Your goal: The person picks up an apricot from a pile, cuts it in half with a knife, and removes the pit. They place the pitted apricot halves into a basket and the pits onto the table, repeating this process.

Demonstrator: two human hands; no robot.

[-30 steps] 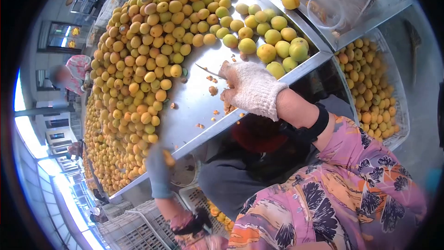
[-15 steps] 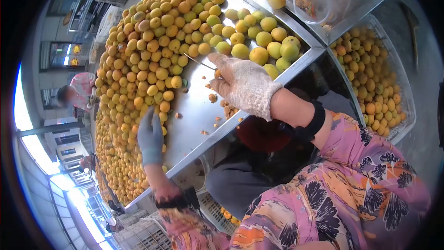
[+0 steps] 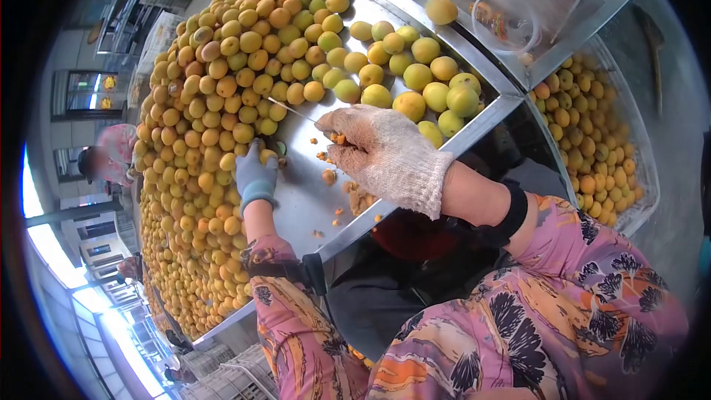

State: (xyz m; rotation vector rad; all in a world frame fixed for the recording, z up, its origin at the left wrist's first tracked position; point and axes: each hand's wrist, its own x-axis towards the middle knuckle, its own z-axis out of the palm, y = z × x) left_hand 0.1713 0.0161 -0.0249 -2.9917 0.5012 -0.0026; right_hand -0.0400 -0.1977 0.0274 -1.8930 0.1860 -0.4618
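My left hand (image 3: 257, 176), in a grey-blue glove, reaches into the slope of a big pile of apricots (image 3: 222, 96). Its fingers are apart, with the tips touching the fruit. My right hand (image 3: 385, 152), in a stained white knit glove, is closed on a thin metal rod (image 3: 292, 110) pointing toward the pile. Crumbly orange bits (image 3: 338, 138) cling at its fingers. Below it, on the metal table (image 3: 300, 204), lie a brown lump of pulp (image 3: 361, 198) and small scraps. Larger green-yellow apricots (image 3: 409, 106) sit beyond the right hand.
A raised metal edge (image 3: 496, 107) borders the table. At right, a white crate (image 3: 652, 178) holds more apricots. A clear plastic tub (image 3: 506, 22) and a single apricot (image 3: 441, 10) are at the upper right. Another person (image 3: 115, 152) is at the far left.
My left hand has moved up and slightly right into the pile, its fingers spreading. My right hand has shifted slightly down, still holding the rod, and orange bits now show at its fingers.
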